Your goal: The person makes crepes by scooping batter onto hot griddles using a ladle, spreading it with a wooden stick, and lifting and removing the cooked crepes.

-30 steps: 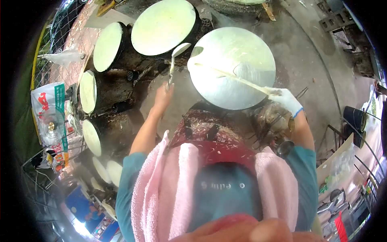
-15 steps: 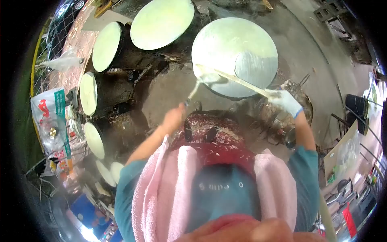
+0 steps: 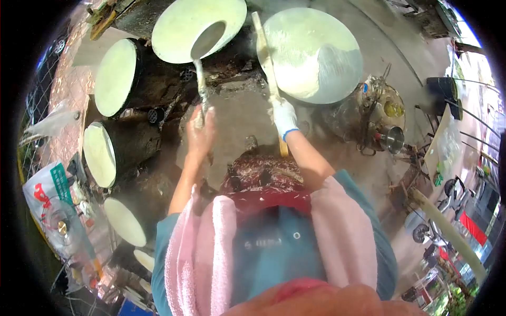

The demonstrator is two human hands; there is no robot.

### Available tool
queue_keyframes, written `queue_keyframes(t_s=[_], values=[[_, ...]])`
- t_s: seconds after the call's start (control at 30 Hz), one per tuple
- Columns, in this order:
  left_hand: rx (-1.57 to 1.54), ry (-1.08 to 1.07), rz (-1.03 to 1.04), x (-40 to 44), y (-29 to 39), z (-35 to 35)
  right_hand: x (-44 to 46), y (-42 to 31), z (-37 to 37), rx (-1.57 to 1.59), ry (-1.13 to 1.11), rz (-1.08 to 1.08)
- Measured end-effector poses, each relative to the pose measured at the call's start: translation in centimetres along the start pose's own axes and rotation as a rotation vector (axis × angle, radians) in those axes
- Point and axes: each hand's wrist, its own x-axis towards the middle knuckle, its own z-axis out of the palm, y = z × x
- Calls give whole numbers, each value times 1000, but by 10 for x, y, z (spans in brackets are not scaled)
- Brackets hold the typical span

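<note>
My left hand (image 3: 200,129) is closed around the handle of a ladle (image 3: 207,39). Its broad oval head is over the pale-coated round griddle (image 3: 174,23) at the top; I cannot tell whether it touches the surface. My right hand (image 3: 285,117), in a white glove with a blue cuff, grips a long flat wooden stick (image 3: 265,55). That stick points away from me along the left edge of another round griddle (image 3: 298,42). A whitish layer covers much of this griddle, with a smooth, greyer patch at its lower right.
More pale-topped griddles (image 3: 116,76) on dark drums curve down the left side. A metal pot (image 3: 392,139) sits by a cluttered stand at right. A crusted reddish object (image 3: 263,176) is directly before me. Wire fencing and a plastic bag (image 3: 47,195) border the left.
The ladle has moved left from the right-hand griddle to the one beside it. My right hand has come inward, and the stick now points away instead of across the griddle. The view has shifted.
</note>
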Motion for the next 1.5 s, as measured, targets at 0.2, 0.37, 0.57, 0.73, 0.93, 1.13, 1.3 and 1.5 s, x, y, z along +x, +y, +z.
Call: queue_keyframes(t_s=[0.2,0.37,0.57,0.73,0.93,1.13,1.3,1.5], values=[[45,39,-80,-43,-52,-54,-36,-5,-83,-83,356,68],[204,95,-64,-72,-58,-34,-56,-21,-89,26,105,37],[328,192,-61,-90,-47,26,-49,-5,-171,-767,285,-128],[83,203,-187,-114,-34,90,-22,-39,-242,-330,33,-13],[46,283,-218,-142,-27,137,-11,32,-287,-934,42,-240],[87,225,-280,-138,-22,164,40,-41,-316,-740,119,-306],[97,244,-223,-137,-18,186,12,6,-343,-880,-93,-216],[213,267,-180,-150,-34,184,134,-81,-365,-1085,46,-409]])
